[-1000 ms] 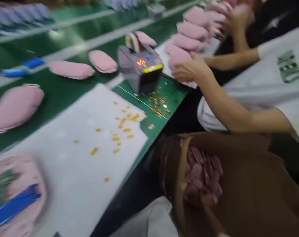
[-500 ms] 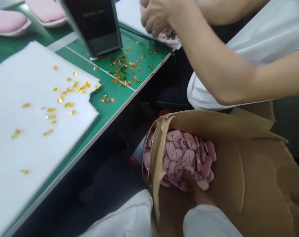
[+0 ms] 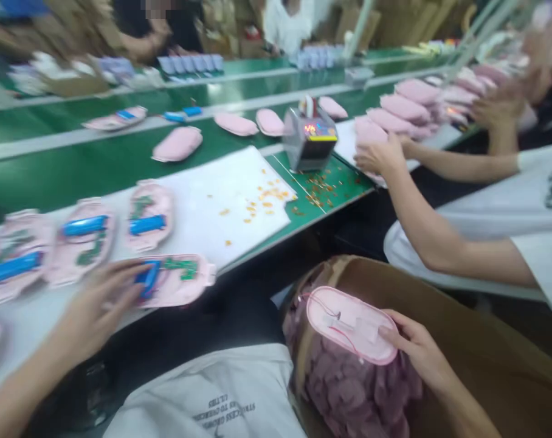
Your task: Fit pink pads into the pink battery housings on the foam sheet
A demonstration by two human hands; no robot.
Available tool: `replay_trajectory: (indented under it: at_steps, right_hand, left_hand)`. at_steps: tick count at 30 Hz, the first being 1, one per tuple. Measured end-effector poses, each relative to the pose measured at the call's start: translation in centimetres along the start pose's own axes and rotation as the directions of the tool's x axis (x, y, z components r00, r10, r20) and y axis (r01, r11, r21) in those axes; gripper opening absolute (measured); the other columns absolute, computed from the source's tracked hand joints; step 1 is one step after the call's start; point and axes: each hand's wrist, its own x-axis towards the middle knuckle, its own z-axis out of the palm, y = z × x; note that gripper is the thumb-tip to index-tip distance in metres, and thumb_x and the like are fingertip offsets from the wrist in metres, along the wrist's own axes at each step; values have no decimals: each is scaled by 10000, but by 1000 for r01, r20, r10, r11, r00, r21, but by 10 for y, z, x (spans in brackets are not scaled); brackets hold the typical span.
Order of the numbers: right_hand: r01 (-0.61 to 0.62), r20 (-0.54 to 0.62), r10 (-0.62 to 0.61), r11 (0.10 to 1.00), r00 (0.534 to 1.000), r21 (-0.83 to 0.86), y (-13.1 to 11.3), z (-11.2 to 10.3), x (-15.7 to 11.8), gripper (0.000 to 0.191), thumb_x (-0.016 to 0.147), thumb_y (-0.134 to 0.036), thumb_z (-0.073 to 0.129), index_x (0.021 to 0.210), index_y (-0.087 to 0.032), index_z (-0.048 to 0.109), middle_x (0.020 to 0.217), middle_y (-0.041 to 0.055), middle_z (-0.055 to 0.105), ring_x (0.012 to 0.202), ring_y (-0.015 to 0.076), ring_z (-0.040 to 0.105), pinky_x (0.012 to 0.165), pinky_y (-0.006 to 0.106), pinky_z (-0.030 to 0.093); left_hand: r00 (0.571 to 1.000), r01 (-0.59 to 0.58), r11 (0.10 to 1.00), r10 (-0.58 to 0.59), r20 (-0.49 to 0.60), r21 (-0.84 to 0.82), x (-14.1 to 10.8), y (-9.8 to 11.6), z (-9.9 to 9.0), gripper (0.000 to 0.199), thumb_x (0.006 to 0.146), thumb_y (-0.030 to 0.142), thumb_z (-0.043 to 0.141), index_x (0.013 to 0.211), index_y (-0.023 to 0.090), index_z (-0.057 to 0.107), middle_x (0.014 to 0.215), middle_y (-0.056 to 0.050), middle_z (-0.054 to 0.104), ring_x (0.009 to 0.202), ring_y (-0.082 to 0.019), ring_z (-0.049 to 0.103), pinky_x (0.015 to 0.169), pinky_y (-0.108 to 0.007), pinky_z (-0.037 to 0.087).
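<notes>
My right hand grips the right end of an oval pink plastic cover, its inner side up, with thin red wires on it. Below it stands a cardboard box filled with pink pieces. On the left, my left hand is closed around the near end of a pink half shell at the table edge. A blue cylindrical battery and a green circuit board lie in that shell. Several similar open shells rest beside it.
A white sheet with scattered gold scraps lies on the green table. Behind it stands a tape dispenser with a lit display. To the right, a co-worker's hands handle pink parts near a pile of pink cases.
My right hand has come up out of the box with a pink cover. The view has lifted and swung left, and my left hand now shows at a half shell.
</notes>
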Motion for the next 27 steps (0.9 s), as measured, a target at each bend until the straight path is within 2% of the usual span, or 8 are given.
replay_trajectory:
  at_steps: [3, 6, 11, 15, 18, 20, 23, 27]
  right_hand:
    - [183, 122, -188, 982, 975, 53, -81, 51, 41, 437, 774, -541, 713, 1012, -175, 716, 947, 82, 711, 816, 211, 650, 716, 258, 546]
    - [315, 198, -317, 948, 928, 43, -145, 118, 86, 469, 766, -556, 704, 1036, -172, 714, 967, 85, 712, 825, 220, 650, 705, 258, 540]
    - [405, 305, -364, 910, 880, -84, -196, 192, 133, 480, 727, -509, 665, 1064, -172, 713, 1053, 91, 716, 964, 267, 649, 870, 349, 520]
    - [314, 385, -257, 945, 886, -93, -210, 202, 143, 444, 656, -444, 680, 999, -166, 720, 1017, 89, 723, 916, 258, 652, 821, 349, 520]
    - [158, 256, -155, 987, 954, 7, -219, 196, 141, 478, 574, -435, 755, 961, -162, 696, 891, 75, 720, 725, 206, 628, 600, 275, 492]
    - [84, 150, -97, 992, 984, 92, -224, 193, 137, 536, 528, -419, 806, 985, -174, 671, 846, 54, 707, 647, 172, 592, 517, 240, 451]
    - [-33, 179, -6, 976, 984, 215, -228, 194, 131, 639, 485, -385, 859, 1057, -185, 654, 880, 55, 706, 686, 180, 609, 533, 242, 476]
    - [-99, 261, 15, 945, 965, 311, -227, 198, 129, 686, 506, -365, 855, 1138, -194, 651, 1050, 86, 706, 904, 252, 655, 628, 277, 527]
  left_hand:
    - [1000, -16, 999, 15, -28, -36, -7, -7, -7, 477, 970, 513, 377, 1200, 182, 632, 1193, -124, 634, 1108, -285, 593, 1020, -465, 483]
    - [990, -138, 984, 140, 8, -113, -6, -20, -12, 383, 985, 404, 434, 1247, 188, 613, 1249, -129, 606, 1149, -268, 577, 1032, -429, 468]
    - [972, -224, 958, 233, 28, -178, -21, -41, -29, 284, 997, 296, 477, 1229, 176, 588, 1179, -113, 622, 1088, -244, 575, 976, -396, 468]
    - [941, -310, 950, 313, 127, -43, -40, -42, -37, 334, 942, 326, 597, 1230, 157, 581, 1053, -129, 635, 951, -277, 591, 869, -412, 483]
    - [915, -355, 933, 360, 182, -59, -59, -43, -43, 367, 890, 265, 653, 1230, 151, 572, 1030, -131, 639, 913, -272, 608, 813, -375, 500]
    - [870, -431, 890, 453, 195, -147, -67, -50, -49, 418, 852, 229, 674, 1249, 165, 561, 1141, -135, 635, 1016, -274, 613, 899, -376, 498]
    - [807, -535, 830, 558, 194, -159, -60, -66, -53, 622, 772, 204, 716, 1357, 203, 504, 1440, -143, 496, 1320, -331, 472, 1123, -468, 369]
    - [754, -634, 773, 624, 207, -19, -32, -52, -25, 708, 791, 256, 720, 1440, 234, 440, 1511, -136, 430, 1425, -326, 357, 1192, -478, 274]
